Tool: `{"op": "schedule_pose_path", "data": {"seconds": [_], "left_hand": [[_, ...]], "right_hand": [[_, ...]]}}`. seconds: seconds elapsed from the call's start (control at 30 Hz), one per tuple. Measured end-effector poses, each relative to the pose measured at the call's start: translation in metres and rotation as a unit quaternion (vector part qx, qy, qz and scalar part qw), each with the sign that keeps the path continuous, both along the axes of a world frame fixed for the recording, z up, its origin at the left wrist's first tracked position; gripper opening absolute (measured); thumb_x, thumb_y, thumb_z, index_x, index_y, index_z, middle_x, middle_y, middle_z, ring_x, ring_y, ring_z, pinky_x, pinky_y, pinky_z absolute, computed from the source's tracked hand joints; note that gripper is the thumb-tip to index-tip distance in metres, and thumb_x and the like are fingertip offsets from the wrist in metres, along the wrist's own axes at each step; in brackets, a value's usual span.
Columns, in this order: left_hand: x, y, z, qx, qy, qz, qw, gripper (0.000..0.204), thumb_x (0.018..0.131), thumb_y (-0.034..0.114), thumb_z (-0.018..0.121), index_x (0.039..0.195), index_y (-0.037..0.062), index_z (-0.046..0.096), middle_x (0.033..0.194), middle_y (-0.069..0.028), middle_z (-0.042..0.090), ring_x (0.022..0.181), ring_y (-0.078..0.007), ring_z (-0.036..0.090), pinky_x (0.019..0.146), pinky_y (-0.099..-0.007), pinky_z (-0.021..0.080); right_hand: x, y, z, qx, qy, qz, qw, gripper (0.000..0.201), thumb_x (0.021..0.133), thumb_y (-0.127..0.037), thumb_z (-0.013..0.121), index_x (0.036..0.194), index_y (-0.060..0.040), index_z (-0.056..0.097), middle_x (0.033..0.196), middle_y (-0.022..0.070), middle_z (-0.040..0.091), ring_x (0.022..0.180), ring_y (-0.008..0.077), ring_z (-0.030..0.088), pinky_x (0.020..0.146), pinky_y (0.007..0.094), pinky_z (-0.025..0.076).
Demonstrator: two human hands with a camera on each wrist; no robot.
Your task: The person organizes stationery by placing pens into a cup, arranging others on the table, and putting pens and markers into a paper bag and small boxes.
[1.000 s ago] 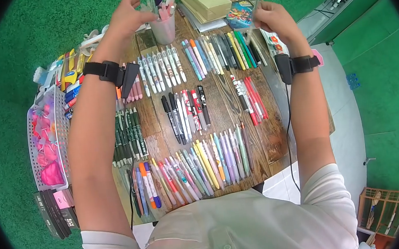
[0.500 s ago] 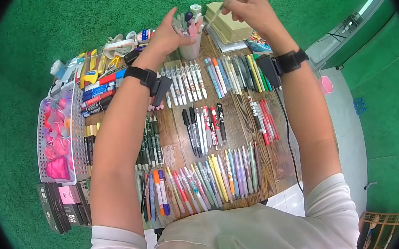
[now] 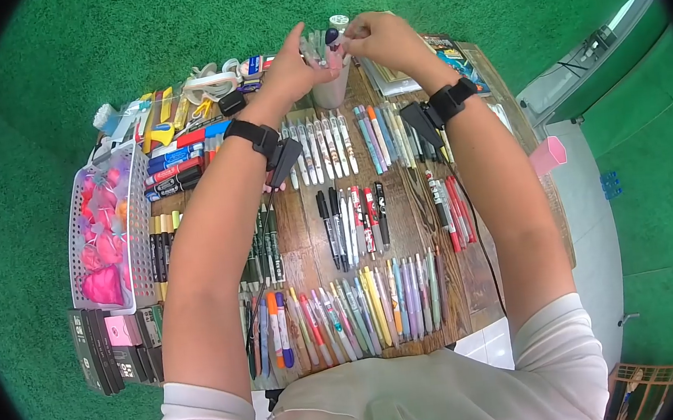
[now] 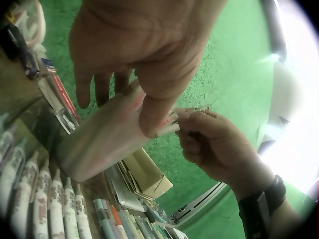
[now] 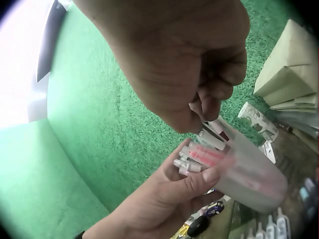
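A person's left hand (image 3: 289, 70) wraps a tapered cup (image 3: 332, 93) near its rim, thumb on one side and fingers on the other, while the right hand (image 3: 386, 40) pinches a slender pen (image 5: 212, 131) between thumb and curled fingers at the cup's mouth. The pen slants down toward the opening (which end is its tip cannot be told). The cup, at the far edge of the table (image 3: 299, 242), stands upright, mouth to the ceiling; the pens inside it lean lengthwise along its walls, their ends clear of the rim. Its smooth, frosted wall lets pink barrels show through. Just beside it are a small white cylinder (image 5: 258, 121) with printed sides and a blocky stack of tan paper (image 5: 289, 69). Neat rows of slim pens (image 3: 370, 304) cover the grained brown planks, and at left a perforated white basket (image 3: 143, 257) holds glossy pink bundles. Rough green turf-like carpet (image 3: 173, 31) spreads behind the table; pale floor (image 3: 588, 210) shows at right.
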State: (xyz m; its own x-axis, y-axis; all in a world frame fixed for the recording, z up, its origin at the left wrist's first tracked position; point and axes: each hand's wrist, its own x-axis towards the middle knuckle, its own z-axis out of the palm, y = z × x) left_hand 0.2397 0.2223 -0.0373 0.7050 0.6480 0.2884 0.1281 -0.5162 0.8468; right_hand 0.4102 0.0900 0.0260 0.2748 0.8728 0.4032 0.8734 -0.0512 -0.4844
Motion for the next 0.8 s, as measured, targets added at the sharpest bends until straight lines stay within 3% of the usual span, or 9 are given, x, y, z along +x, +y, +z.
{"op": "schedule_pose_path", "data": {"seconds": [0.1, 0.33, 0.43, 0.5, 0.53, 0.63, 0.7, 0.77, 0.8], "left_hand": [[-0.003, -0.006, 0.007, -0.068, 0.002, -0.018, 0.998, 0.120, 0.068, 0.019, 0.094, 0.164, 0.0058, 0.024, 0.143, -0.0214, 0.059, 0.125, -0.0269, 0.061, 0.107, -0.0375, 0.047], [0.007, 0.009, -0.012, -0.020, -0.034, -0.027, 0.999, 0.121, 0.065, 0.025, 0.096, 0.162, 0.0037, 0.027, 0.134, -0.0221, 0.064, 0.112, -0.0276, 0.067, 0.093, -0.0380, 0.055], [0.004, 0.007, -0.007, -0.009, -0.010, -0.016, 1.000, 0.118, 0.068, 0.023, 0.095, 0.163, 0.0046, 0.027, 0.134, -0.0213, 0.064, 0.114, -0.0276, 0.066, 0.096, -0.0376, 0.053], [0.002, 0.004, -0.007, -0.011, 0.008, -0.010, 1.000, 0.117, 0.070, 0.021, 0.095, 0.163, 0.0053, 0.026, 0.136, -0.0207, 0.062, 0.116, -0.0270, 0.065, 0.099, -0.0368, 0.051], [0.004, 0.008, -0.009, -0.009, -0.002, -0.020, 1.000, 0.117, 0.070, 0.022, 0.095, 0.163, 0.0048, 0.027, 0.136, -0.0213, 0.062, 0.116, -0.0276, 0.065, 0.098, -0.0369, 0.051], [0.008, 0.018, -0.015, -0.002, -0.017, -0.033, 0.999, 0.120, 0.069, 0.024, 0.096, 0.163, 0.0038, 0.025, 0.138, -0.0226, 0.061, 0.117, -0.0289, 0.064, 0.099, -0.0374, 0.052], [0.006, 0.017, -0.018, 0.002, -0.021, -0.035, 0.999, 0.122, 0.069, 0.025, 0.096, 0.164, 0.0033, 0.022, 0.139, -0.0233, 0.060, 0.118, -0.0295, 0.064, 0.099, -0.0378, 0.052], [0.005, 0.005, -0.015, 0.044, -0.069, 0.012, 0.997, 0.090, 0.077, 0.023, 0.090, 0.153, 0.0042, 0.046, 0.131, -0.0168, 0.066, 0.112, -0.0252, 0.067, 0.094, -0.0361, 0.054], [0.004, 0.002, -0.012, 0.042, -0.067, 0.009, 0.997, 0.090, 0.077, 0.023, 0.090, 0.153, 0.0042, 0.046, 0.131, -0.0168, 0.066, 0.112, -0.0252, 0.067, 0.094, -0.0361, 0.054]], "right_hand": [[0.001, -0.005, -0.002, 0.060, 0.013, -0.001, 0.998, 0.037, 0.085, -0.030, 0.077, 0.109, -0.0034, 0.074, 0.090, 0.0137, 0.075, 0.084, 0.0228, 0.072, 0.076, 0.0372, 0.056], [-0.008, -0.004, -0.001, 0.053, 0.005, 0.014, 0.998, 0.029, 0.092, -0.030, 0.072, 0.112, -0.0091, 0.075, 0.090, 0.0113, 0.075, 0.084, 0.0250, 0.072, 0.077, 0.0374, 0.056], [0.004, 0.013, -0.014, 0.036, -0.097, 0.004, 0.995, 0.028, 0.095, -0.032, 0.069, 0.109, -0.0078, 0.075, 0.090, 0.0115, 0.075, 0.083, 0.0263, 0.072, 0.076, 0.0382, 0.055], [0.011, 0.017, -0.022, 0.042, -0.275, 0.058, 0.959, 0.029, 0.097, -0.032, 0.067, 0.107, -0.0062, 0.076, 0.086, 0.0087, 0.074, 0.078, 0.0207, 0.069, 0.071, 0.0361, 0.053], [0.010, 0.017, -0.024, 0.040, -0.272, 0.059, 0.960, 0.029, 0.097, -0.032, 0.067, 0.107, -0.0062, 0.076, 0.086, 0.0087, 0.074, 0.078, 0.0207, 0.069, 0.071, 0.0361, 0.053], [0.004, 0.012, -0.017, 0.135, -0.163, 0.037, 0.977, 0.035, 0.096, -0.037, 0.065, 0.111, -0.0077, 0.075, 0.089, 0.0141, 0.075, 0.081, 0.0310, 0.071, 0.074, 0.0413, 0.054], [-0.006, -0.005, 0.000, 0.122, -0.109, 0.054, 0.985, 0.024, 0.091, -0.023, 0.068, 0.090, -0.0005, 0.074, 0.079, 0.0159, 0.073, 0.067, 0.0319, 0.068, 0.063, 0.0402, 0.053], [-0.003, -0.009, 0.002, 0.082, -0.149, 0.065, 0.983, 0.024, 0.091, -0.025, 0.068, 0.091, -0.0018, 0.075, 0.084, 0.0184, 0.073, 0.073, 0.0368, 0.068, 0.066, 0.0431, 0.053], [-0.001, -0.012, 0.004, 0.045, -0.192, 0.075, 0.977, 0.025, 0.091, -0.027, 0.067, 0.093, -0.0030, 0.076, 0.089, 0.0208, 0.072, 0.078, 0.0416, 0.068, 0.070, 0.0459, 0.054]]}}
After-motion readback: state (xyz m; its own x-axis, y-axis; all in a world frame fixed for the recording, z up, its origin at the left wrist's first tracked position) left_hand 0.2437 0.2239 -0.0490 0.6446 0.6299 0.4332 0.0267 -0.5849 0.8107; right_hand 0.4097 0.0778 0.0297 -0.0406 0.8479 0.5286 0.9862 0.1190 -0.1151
